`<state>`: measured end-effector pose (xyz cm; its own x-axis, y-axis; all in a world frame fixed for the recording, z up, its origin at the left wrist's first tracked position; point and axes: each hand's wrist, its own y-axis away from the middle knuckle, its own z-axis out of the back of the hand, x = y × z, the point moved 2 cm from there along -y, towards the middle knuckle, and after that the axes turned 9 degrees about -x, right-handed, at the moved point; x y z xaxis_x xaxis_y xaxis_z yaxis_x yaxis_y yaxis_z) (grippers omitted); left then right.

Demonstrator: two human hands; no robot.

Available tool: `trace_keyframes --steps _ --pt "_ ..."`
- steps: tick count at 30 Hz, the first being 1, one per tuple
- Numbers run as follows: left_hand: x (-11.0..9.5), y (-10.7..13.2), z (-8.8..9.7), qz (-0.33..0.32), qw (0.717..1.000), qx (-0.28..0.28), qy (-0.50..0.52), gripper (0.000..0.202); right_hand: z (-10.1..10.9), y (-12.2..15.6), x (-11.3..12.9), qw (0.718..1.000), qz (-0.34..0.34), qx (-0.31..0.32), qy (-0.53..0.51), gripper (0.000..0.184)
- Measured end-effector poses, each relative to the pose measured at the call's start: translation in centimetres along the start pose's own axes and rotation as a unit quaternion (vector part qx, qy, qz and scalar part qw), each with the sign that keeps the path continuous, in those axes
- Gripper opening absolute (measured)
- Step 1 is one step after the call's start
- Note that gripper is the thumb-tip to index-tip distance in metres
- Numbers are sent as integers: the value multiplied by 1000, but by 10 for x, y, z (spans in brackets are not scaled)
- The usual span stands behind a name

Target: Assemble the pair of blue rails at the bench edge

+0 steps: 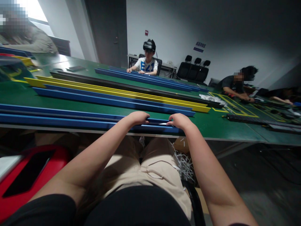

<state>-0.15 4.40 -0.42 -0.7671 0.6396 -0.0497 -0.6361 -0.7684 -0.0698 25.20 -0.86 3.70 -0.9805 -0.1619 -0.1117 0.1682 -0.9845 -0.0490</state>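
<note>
A long blue channel bar (pixel 58 121) lies along the near edge of the green table, its right end under my hands. My left hand (pixel 138 118) is closed over the bar, fingers curled down onto it; the fingertips are partly hidden. A short way to the right, my right hand (pixel 179 121) is bent over the bar's end with thumb and fingers pinched together. Between the hands a thin white strip (pixel 162 124) shows in the bar, its right end at my right fingertips.
Beyond lie another blue bar (pixel 113 101), a yellow bar (pixel 199 107), a black bar (pixel 94 80) and several more blue bars (pixel 150 79). Co-workers sit across and at both sides. A red stool (pixel 58 157) with a phone (pixel 29 172) stands at left; shredded white strips (pixel 184 164) hang below the table.
</note>
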Motion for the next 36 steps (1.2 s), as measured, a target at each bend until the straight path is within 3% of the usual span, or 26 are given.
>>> trace_keyframes --steps 15,36 --pt "-3 3 4 5 1000 -3 3 35 -5 -5 17 997 -44 21 53 32" --pt "-3 5 3 15 1000 -12 4 37 -11 4 19 997 -52 -14 57 33"
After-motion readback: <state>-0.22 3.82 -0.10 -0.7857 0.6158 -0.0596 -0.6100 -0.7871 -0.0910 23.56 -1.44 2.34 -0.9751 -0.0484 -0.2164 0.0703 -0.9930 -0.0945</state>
